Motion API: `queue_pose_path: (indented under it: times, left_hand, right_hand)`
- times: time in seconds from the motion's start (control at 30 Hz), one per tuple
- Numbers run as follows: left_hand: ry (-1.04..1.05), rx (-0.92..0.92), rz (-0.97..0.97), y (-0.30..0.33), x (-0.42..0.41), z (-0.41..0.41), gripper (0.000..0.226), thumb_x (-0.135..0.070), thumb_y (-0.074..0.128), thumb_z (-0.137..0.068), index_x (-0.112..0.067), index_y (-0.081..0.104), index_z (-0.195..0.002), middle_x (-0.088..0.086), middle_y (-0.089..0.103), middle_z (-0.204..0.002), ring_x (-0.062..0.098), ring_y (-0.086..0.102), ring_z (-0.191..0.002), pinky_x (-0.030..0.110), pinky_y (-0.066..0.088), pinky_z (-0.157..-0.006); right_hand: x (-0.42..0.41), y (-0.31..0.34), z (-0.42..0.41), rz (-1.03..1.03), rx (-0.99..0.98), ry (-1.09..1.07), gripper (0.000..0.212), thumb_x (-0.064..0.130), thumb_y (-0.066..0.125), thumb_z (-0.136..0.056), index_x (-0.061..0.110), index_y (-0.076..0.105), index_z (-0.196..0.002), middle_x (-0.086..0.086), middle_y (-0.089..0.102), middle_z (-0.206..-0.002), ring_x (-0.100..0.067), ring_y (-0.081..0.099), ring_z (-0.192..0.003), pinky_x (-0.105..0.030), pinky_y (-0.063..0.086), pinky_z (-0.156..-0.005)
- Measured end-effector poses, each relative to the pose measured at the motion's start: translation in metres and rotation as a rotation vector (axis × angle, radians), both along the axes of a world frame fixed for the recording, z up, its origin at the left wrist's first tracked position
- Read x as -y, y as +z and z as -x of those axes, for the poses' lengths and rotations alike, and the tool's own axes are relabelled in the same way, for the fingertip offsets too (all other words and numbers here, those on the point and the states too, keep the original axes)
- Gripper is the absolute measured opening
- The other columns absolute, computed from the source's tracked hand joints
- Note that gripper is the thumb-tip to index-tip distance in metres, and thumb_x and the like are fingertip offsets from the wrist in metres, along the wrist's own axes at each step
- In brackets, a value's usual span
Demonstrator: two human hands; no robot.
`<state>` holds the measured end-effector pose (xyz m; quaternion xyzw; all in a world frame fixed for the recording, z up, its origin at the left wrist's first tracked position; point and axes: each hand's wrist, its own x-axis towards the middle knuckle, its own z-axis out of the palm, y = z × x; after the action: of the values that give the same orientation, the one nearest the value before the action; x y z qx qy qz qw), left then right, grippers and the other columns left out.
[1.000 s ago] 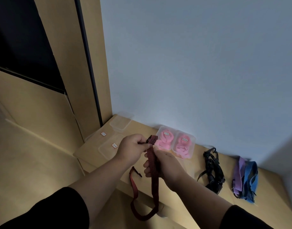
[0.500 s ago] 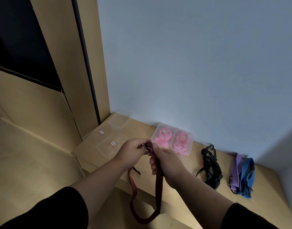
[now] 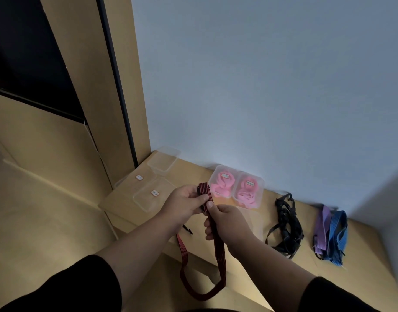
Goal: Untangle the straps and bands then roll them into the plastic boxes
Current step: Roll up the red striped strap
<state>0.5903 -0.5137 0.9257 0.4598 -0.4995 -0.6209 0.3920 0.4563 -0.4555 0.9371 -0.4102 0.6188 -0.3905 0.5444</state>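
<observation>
My left hand pinches the started roll of the red-and-black strap above the shelf, my right hand clasps the tail, which I judge must feed flat and taut to suit an empty plastic box

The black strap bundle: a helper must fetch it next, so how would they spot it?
On the wooden shelf against the white wall, look right of the two boxes of pink bands. The black strap bundle lies loose there, left of the purple and blue straps, the only all-black tangle.
</observation>
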Motion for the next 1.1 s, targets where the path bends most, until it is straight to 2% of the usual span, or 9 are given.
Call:
queue_pose_path:
  times: [0.17, 0.27, 0.43, 0.5, 0.63, 0.8, 0.9, 1.0, 1.1]
  left_hand:
    - [0.048, 0.008, 0.046, -0.005, 0.000, 0.001, 0.012, -0.002, 0.062, -0.094, -0.007, 0.070, -0.101, 0.012, 0.075, -0.094, 0.022, 0.070, -0.086, 0.040, 0.057, -0.090]
    - [0.100, -0.015, 0.016, -0.007, -0.001, 0.002, 0.012, -0.003, 0.063, -0.094, -0.011, 0.070, -0.098, 0.011, 0.075, -0.096, 0.023, 0.072, -0.092, 0.039, 0.058, -0.087]
    - [0.090, -0.030, -0.007, -0.012, -0.004, 0.004, 0.012, -0.003, 0.061, -0.095, -0.011, 0.069, -0.100, 0.009, 0.075, -0.095, 0.020, 0.070, -0.086, 0.031, 0.056, -0.077]
    - [0.092, -0.007, 0.009, -0.013, -0.005, 0.004, 0.014, -0.003, 0.061, -0.094, -0.011, 0.068, -0.102, 0.008, 0.075, -0.097, 0.023, 0.071, -0.091, 0.034, 0.057, -0.081]
    - [0.114, 0.137, 0.145, -0.016, -0.007, 0.003, 0.017, -0.006, 0.066, -0.091, -0.022, 0.071, -0.096, -0.001, 0.076, -0.093, 0.017, 0.071, -0.093, 0.036, 0.055, -0.088]
    - [0.079, 0.289, 0.319, -0.019, -0.009, -0.004, 0.027, -0.005, 0.067, -0.087, -0.030, 0.077, -0.094, -0.014, 0.075, -0.095, 0.000, 0.067, -0.094, 0.019, 0.052, -0.087]
    - [0.043, 0.370, 0.400, -0.022, -0.008, -0.008, 0.028, -0.003, 0.065, -0.088, -0.024, 0.078, -0.102, -0.017, 0.072, -0.104, -0.008, 0.062, -0.101, 0.014, 0.046, -0.091]
    - [-0.028, 0.470, 0.538, -0.026, -0.006, -0.010, 0.030, -0.002, 0.064, -0.089, -0.020, 0.076, -0.110, -0.008, 0.070, -0.111, -0.009, 0.057, -0.104, 0.006, 0.040, -0.092]
    - [-0.097, 0.486, 0.594, -0.030, -0.006, -0.011, 0.032, -0.003, 0.062, -0.091, -0.020, 0.074, -0.116, -0.005, 0.066, -0.119, -0.008, 0.053, -0.113, 0.003, 0.035, -0.096]
  right_hand:
    - [0.000, 0.000, -0.001, -0.079, 0.100, 0.013, 0.037, 0.027, 0.047, -0.107, -0.005, 0.064, -0.106, -0.012, 0.064, -0.072, -0.024, 0.064, -0.064, -0.036, 0.060, -0.067]
    - [-0.001, 0.000, -0.004, -0.114, 0.116, 0.031, 0.034, 0.022, 0.041, -0.109, -0.005, 0.062, -0.109, -0.013, 0.064, -0.073, -0.024, 0.063, -0.064, -0.035, 0.059, -0.066]
    - [-0.002, -0.002, -0.005, -0.164, 0.095, 0.036, 0.034, 0.023, 0.038, -0.109, -0.001, 0.063, -0.108, -0.011, 0.064, -0.072, -0.022, 0.062, -0.061, -0.033, 0.057, -0.063]
    - [-0.002, -0.003, -0.006, -0.191, 0.123, 0.032, 0.034, 0.024, 0.038, -0.109, 0.000, 0.063, -0.110, -0.011, 0.065, -0.071, -0.024, 0.062, -0.062, -0.034, 0.057, -0.065]
    - [-0.002, -0.002, -0.007, -0.260, 0.240, 0.011, 0.037, 0.031, 0.045, -0.107, -0.002, 0.060, -0.117, -0.016, 0.067, -0.076, -0.029, 0.066, -0.067, -0.040, 0.059, -0.072]
    - [-0.001, 0.002, -0.004, -0.282, 0.361, 0.045, 0.045, 0.039, 0.045, -0.105, -0.002, 0.063, -0.115, -0.017, 0.068, -0.084, -0.030, 0.066, -0.075, -0.045, 0.057, -0.083]
    - [0.000, 0.002, -0.002, -0.265, 0.395, 0.062, 0.047, 0.043, 0.046, -0.102, 0.001, 0.065, -0.106, -0.015, 0.065, -0.084, -0.027, 0.063, -0.072, -0.041, 0.055, -0.074]
    - [0.000, -0.002, -0.001, -0.208, 0.352, 0.021, 0.052, 0.050, 0.048, -0.102, 0.002, 0.067, -0.108, -0.013, 0.065, -0.082, -0.024, 0.062, -0.069, -0.037, 0.053, -0.067]
    - [-0.002, -0.005, 0.002, -0.145, 0.271, -0.021, 0.044, 0.039, 0.048, -0.105, 0.001, 0.068, -0.105, -0.010, 0.064, -0.076, -0.020, 0.058, -0.065, -0.031, 0.051, -0.062]
